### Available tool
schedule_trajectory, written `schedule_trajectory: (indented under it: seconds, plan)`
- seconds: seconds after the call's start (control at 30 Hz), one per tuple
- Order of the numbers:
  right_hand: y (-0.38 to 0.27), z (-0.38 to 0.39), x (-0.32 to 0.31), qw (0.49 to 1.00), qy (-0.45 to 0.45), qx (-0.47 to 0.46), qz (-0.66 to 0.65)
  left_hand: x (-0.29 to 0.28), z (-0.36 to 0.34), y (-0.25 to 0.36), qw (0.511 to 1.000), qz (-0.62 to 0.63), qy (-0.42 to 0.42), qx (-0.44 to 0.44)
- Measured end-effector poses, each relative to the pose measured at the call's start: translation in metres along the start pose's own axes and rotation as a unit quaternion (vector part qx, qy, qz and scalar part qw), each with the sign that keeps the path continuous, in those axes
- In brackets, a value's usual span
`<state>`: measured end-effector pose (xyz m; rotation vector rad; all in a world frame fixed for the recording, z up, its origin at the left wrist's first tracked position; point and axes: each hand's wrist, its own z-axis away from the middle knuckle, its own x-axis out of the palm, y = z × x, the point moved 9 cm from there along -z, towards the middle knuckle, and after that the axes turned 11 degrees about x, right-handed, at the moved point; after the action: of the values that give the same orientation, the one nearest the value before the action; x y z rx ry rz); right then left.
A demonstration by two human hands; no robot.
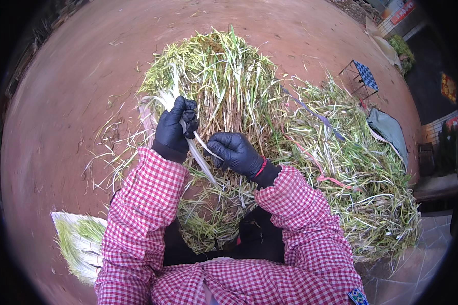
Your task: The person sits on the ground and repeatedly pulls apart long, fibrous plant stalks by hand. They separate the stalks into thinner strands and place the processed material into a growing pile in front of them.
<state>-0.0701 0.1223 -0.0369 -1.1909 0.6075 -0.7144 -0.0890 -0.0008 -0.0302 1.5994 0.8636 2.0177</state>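
Observation:
My left hand (pixel 175 124), in a black glove, is closed round a small bunch of pale, chive-like stalks (pixel 169 96). Their white ends fan out above the fist, and a wider whitish strand (pixel 202 163) hangs below it. My right hand (pixel 234 152), also gloved in black, pinches the lower end of one thin white stalk (pixel 206 146) that runs across from the left fist. Beyond both hands lies a big heap of long green and yellowish stalks (pixel 234 76), brown toward the near side.
To the right spreads a second loose heap (pixel 366 183) with purple and pink ties in it. A blue-checked stool (pixel 365 76) and a grey-green cloth (pixel 388 133) are beyond. Sorted bundles (pixel 84 244) lie on a white sheet at lower left. Scraps (pixel 203 223) litter the ground before me.

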Motion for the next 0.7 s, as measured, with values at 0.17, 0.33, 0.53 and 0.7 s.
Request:
schedule_trajectory:
  seconds: [0.17,0.33,0.53,0.7]
  plan:
    - [0.052,-0.041,-0.115,0.952,0.233,0.055,0.188,-0.008,-0.007,0.03,0.982,0.178,-0.051,0.034]
    - [0.151,-0.051,-0.19,0.787,0.286,0.267,0.477,-0.021,-0.007,0.046,0.98,0.19,-0.019,0.049]
    - [0.051,-0.014,-0.203,0.968,0.251,0.021,-0.019,-0.004,-0.001,0.04,0.991,0.127,-0.04,0.031]
    - [-0.016,0.041,-0.174,0.975,0.201,-0.013,-0.096,0.013,0.007,0.024,0.996,0.028,-0.078,0.014]
